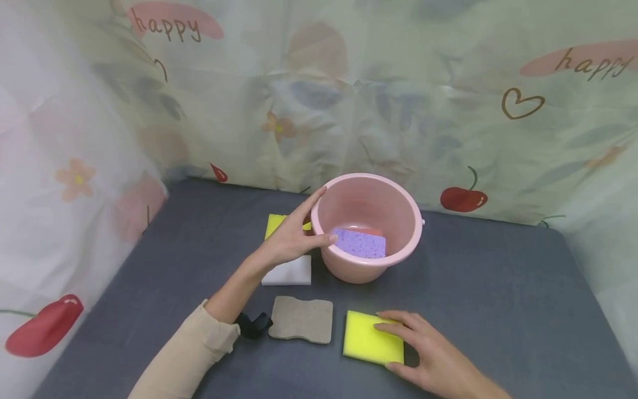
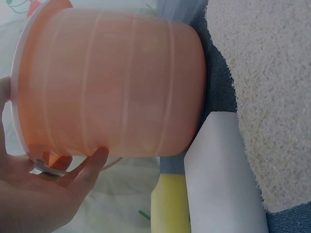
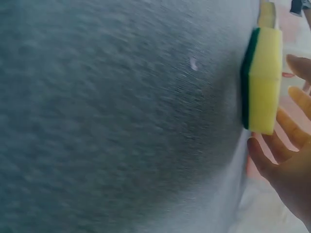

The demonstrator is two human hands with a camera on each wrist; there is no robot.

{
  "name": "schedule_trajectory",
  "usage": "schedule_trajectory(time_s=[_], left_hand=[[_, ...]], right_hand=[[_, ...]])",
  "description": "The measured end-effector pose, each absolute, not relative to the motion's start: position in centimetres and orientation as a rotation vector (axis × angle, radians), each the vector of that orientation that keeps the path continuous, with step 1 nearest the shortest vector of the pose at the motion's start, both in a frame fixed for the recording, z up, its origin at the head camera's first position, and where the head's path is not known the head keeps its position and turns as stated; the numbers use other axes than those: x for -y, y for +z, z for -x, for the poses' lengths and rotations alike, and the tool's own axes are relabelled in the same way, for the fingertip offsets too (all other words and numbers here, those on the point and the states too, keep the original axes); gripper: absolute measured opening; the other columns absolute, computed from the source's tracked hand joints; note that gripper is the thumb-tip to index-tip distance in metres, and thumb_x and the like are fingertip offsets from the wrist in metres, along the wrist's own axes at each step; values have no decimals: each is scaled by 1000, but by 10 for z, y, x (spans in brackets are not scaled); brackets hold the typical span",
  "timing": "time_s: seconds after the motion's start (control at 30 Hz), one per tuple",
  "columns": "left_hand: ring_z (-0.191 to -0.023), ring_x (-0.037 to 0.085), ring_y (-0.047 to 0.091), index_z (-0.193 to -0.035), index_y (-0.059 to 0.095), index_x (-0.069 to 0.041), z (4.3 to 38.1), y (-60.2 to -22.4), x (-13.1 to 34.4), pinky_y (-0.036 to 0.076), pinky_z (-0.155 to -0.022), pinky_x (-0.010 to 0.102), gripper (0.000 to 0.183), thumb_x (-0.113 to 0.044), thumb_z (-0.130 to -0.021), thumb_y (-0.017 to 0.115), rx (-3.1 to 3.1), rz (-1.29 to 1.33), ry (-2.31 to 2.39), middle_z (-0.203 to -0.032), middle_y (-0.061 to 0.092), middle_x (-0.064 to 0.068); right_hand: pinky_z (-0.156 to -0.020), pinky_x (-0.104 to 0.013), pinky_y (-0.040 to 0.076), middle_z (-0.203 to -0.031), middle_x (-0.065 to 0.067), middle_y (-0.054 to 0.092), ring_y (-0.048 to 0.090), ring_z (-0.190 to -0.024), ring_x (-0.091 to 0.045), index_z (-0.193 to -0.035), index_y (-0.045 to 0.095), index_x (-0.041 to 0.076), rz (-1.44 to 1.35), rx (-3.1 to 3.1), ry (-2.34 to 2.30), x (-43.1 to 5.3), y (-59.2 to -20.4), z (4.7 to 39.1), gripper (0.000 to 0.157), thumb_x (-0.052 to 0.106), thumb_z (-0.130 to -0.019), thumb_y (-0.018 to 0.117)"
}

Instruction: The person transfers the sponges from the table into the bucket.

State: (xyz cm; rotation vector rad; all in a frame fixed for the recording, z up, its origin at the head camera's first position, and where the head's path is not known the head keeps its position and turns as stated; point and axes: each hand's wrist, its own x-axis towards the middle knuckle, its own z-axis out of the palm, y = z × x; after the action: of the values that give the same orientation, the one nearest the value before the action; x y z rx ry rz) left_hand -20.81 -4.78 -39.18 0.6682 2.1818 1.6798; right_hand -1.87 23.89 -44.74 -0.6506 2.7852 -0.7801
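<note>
A pink bucket [image 1: 371, 271] stands upright, and my left hand [image 1: 286, 239] grips the left side of its rim. The thumb lies over the rim, with the other fingers against the outer wall in the left wrist view. Inside the bucket lie a purple speckled sponge [image 1: 363, 244] and a reddish piece [image 1: 371, 231], mostly hidden. My right hand [image 1: 428, 352] hovers around a yellow sponge [image 1: 366, 337], thumb and fingers spread about its right part. In the right wrist view this sponge has a dark green underside [image 3: 247, 80]; whether the fingertips touch it I cannot tell.
Left of the yellow sponge lies a beige pad [image 1: 301, 320] with notched sides. A white block [image 1: 291, 271] and another yellow sponge [image 1: 275, 223] sit left of the bucket, partly behind my left hand. Patterned cloth [image 1: 319, 133] walls off the dark table [image 1: 478, 310].
</note>
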Motion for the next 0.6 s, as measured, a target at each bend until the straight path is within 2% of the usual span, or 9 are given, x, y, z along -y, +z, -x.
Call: schedule_trajectory(time_s=[0.33, 0.6], left_hand=[[-133, 20, 45, -160, 18, -29, 209, -392, 48, 49, -100, 38, 98, -23, -84, 80, -2195, -665, 1676, -158, 28, -5], [-133, 19, 45, -160, 18, -29, 209, -393, 48, 49, -100, 37, 97, -22, -84, 80, -2193, -661, 1677, -158, 28, -5]], right_hand=[[-95, -42, 51, -149, 16, 39, 45, -124, -9, -140, 50, 45, 618, -2740, -681, -238, -453, 17, 69, 42, -79, 82], [-95, -40, 51, -148, 15, 42, 45, -124, -9, -139, 55, 40, 705, -2805, -656, -239, -456, 18, 66, 42, -79, 83]])
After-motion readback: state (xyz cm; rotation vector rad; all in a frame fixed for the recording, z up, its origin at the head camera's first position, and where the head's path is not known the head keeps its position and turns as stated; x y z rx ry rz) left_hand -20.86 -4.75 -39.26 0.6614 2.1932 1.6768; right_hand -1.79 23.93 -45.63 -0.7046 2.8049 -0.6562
